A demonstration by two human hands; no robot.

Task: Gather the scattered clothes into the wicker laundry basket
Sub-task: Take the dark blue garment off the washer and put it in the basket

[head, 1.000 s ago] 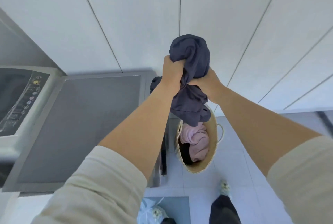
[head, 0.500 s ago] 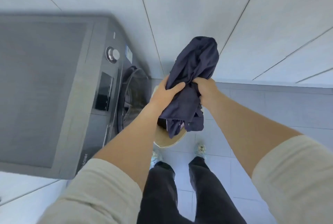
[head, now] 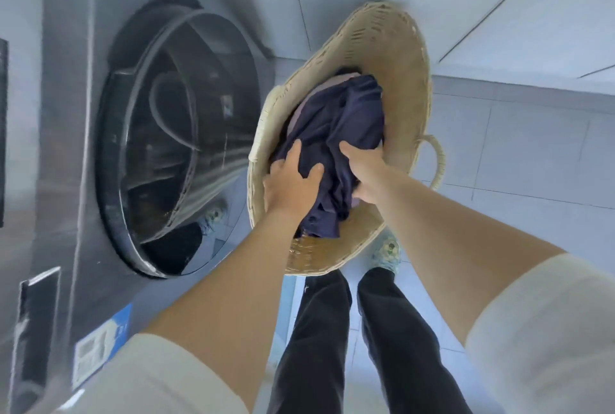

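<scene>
A dark navy garment [head: 346, 124] lies bunched inside the wicker laundry basket [head: 399, 57], which stands on the tiled floor beside a washing machine. Under it a strip of pink cloth [head: 301, 112] shows at the left. My left hand [head: 289, 184] rests on the garment's near left part with fingers spread and pressed into the cloth. My right hand [head: 361, 165] grips a fold of the same garment at its near right side. Both hands are inside the basket's rim.
A grey front-loading washing machine [head: 66, 147] with a round glass door [head: 173, 134] stands directly left of the basket. White tiled wall runs behind, light floor tiles to the right. My own legs in dark trousers [head: 349, 330] and my shoes are just below the basket.
Both hands have lowered the navy garment from chest height down into the basket. The view has tilted down and moved closer to the basket and the washer door.
</scene>
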